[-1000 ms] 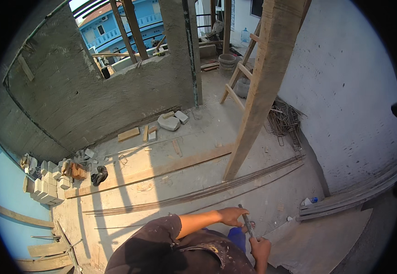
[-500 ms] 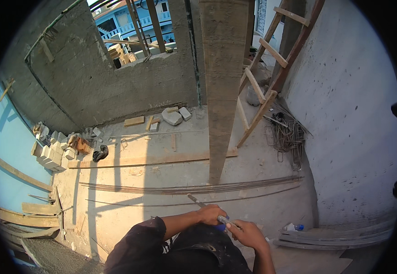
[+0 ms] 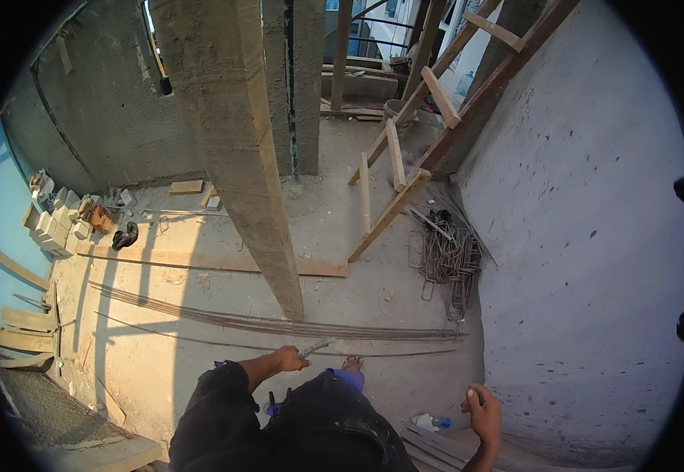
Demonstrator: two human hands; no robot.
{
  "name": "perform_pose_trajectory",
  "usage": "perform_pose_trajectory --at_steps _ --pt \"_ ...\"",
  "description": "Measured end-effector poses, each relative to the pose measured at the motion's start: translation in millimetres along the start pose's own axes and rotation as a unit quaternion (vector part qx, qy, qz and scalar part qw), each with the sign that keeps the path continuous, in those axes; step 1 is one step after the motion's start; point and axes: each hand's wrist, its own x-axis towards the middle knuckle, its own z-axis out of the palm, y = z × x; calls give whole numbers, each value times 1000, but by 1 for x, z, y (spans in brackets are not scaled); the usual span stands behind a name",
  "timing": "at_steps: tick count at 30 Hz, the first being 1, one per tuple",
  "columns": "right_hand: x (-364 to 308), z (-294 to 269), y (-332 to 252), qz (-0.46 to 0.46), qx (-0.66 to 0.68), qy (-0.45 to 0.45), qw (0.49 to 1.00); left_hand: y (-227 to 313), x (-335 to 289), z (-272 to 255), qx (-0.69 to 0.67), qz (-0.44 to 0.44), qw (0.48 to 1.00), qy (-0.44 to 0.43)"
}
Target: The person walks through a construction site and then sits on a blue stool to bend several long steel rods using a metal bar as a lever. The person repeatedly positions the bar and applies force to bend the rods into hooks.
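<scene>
My left hand [image 3: 287, 359] is closed around a short grey metal hand tool [image 3: 316, 348], which points to the right over the concrete floor; its exact kind is unclear. Out to the right, my right hand [image 3: 483, 413] is held apart from the tool, its fingers loosely bent with nothing visible in them. Beyond the left hand, several thin steel rods [image 3: 279, 326] lie across the floor. One bare foot [image 3: 353, 363] shows just right of the tool.
A wooden post [image 3: 239, 157] rises ahead. Behind it lies a long plank [image 3: 200, 259]. A wooden ladder [image 3: 436, 102] leans at the right near bent steel stirrups [image 3: 452, 259] and a white wall [image 3: 578, 275]. Blocks [image 3: 62, 224] are stacked left; a blue-capped bottle [image 3: 441, 422] lies near my right hand.
My right hand has let go of the tool and moved right. The left hand keeps the tool, now further left in view. The whole view has turned to the right.
</scene>
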Motion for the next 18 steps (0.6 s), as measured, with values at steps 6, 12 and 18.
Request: perform_pose_trajectory --at_steps 6,12,18 --pt "57 -120 50 50 23 132 990 87 67 1 -63 -18 997 43" --pt "143 -196 96 32 44 152 987 181 107 20 -64 -26 994 80" --pt "283 -216 210 50 2 1 999 266 137 87 -97 -16 988 119"
